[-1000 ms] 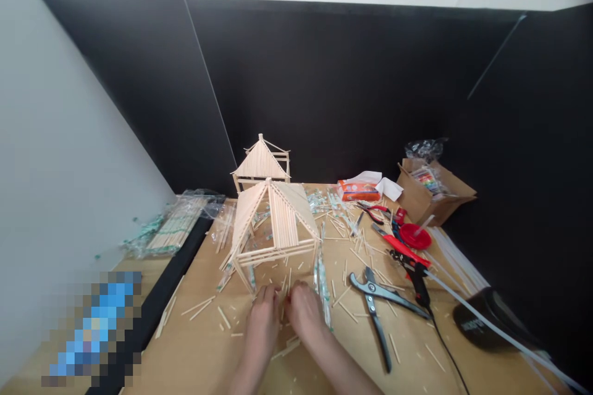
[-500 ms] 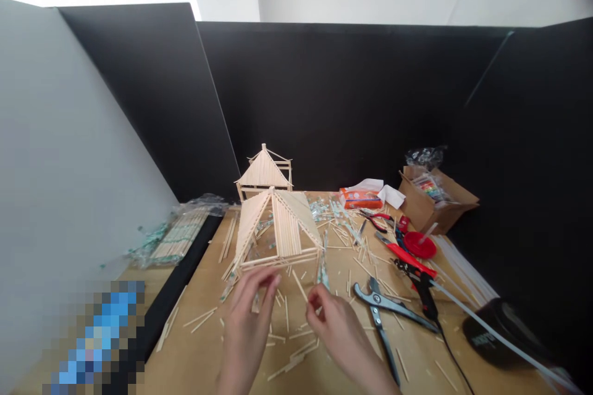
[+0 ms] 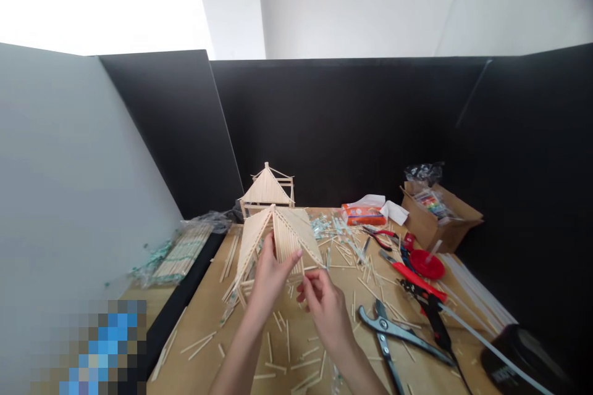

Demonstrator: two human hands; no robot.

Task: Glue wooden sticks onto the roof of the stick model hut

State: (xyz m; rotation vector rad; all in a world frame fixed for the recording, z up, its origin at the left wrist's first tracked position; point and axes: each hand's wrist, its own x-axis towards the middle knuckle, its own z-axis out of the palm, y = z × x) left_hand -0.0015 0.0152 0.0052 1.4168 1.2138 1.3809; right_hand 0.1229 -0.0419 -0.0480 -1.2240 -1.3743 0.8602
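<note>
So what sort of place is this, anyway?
Probably a small craft workspace: a stick-built model house stands in the middle, loose wooden sticks lie around it, and a hot glue gun lies to the right.

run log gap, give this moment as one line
left hand: at front roof panel of near stick house | right hand: at panel's lower edge, grip unclear | hot glue gun: on table
</note>
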